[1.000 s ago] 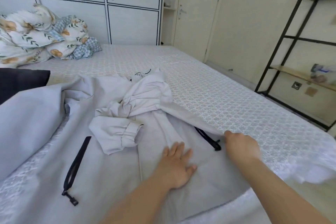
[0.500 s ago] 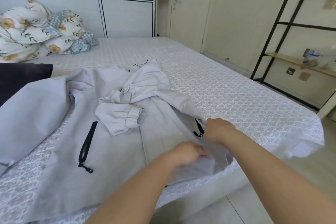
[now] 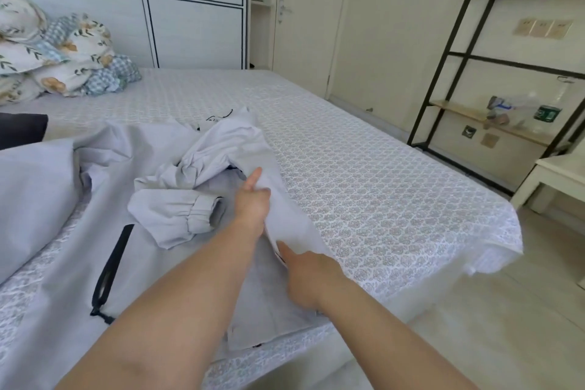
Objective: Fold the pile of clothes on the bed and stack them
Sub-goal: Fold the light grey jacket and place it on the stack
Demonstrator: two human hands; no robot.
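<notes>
A light grey jacket (image 3: 152,263) with black pocket zips lies spread across the bed (image 3: 380,187), its sleeves bunched in a heap in the middle. My left hand (image 3: 253,199) grips the jacket's right front edge near the heap, thumb raised. My right hand (image 3: 311,279) pinches the same edge lower down, near the hem, index finger stretched along the fold. That edge is lifted and turned over toward the left. Another pale grey garment (image 3: 31,199) lies at the left.
A floral quilt bundle (image 3: 60,51) sits at the head of the bed by white cupboards. A dark cloth (image 3: 22,133) lies at the far left. On the right stand a black metal shelf (image 3: 449,73) and a small cream table (image 3: 563,174).
My left hand went from lying flat on the jacket to gripping its right edge farther up. My right hand slid toward the hem, and both lifted the edge inward.
</notes>
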